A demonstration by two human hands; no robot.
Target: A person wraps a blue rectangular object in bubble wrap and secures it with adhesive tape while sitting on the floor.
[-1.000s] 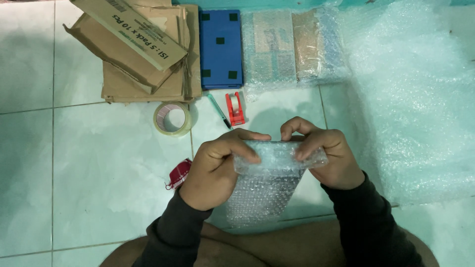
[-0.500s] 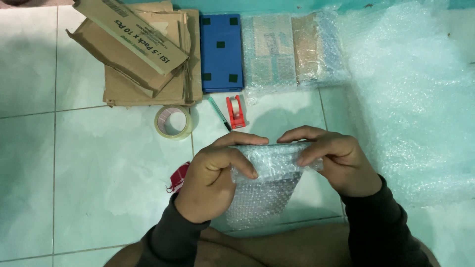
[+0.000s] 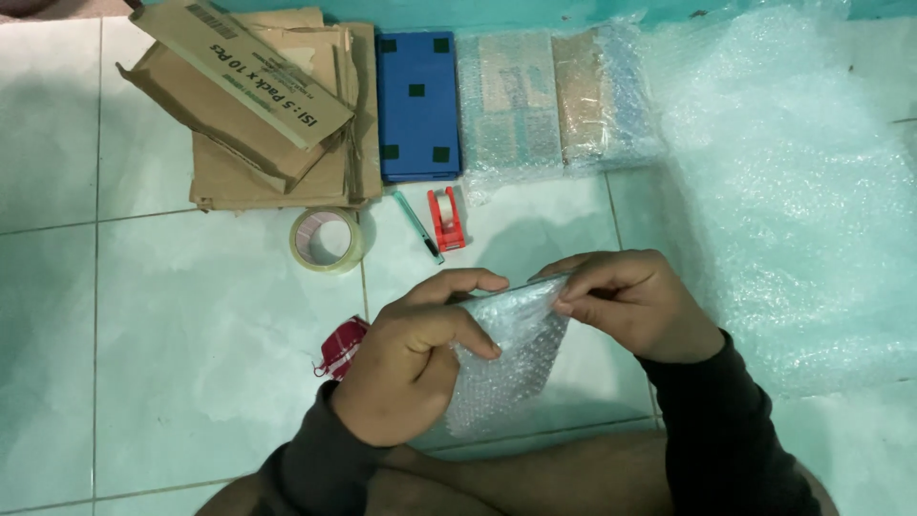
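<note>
Hands are gripping a bubble-wrapped parcel (image 3: 501, 368) above the tiled floor (image 3: 191, 334): left hand (image 3: 411, 368) is clasping its side, right hand (image 3: 635, 306) is pinching its top edge. Tape roll (image 3: 328, 239) is lying nearby.

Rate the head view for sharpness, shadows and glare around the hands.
Head view: sharp overall, print on the cardboard boxes crisp; left hand and right hand show no motion blur. Soft shadow falls on the tile floor behind the bubble-wrap piece. Bright washed-out sheen on the big bubble-wrap sheet hides its texture.
</note>
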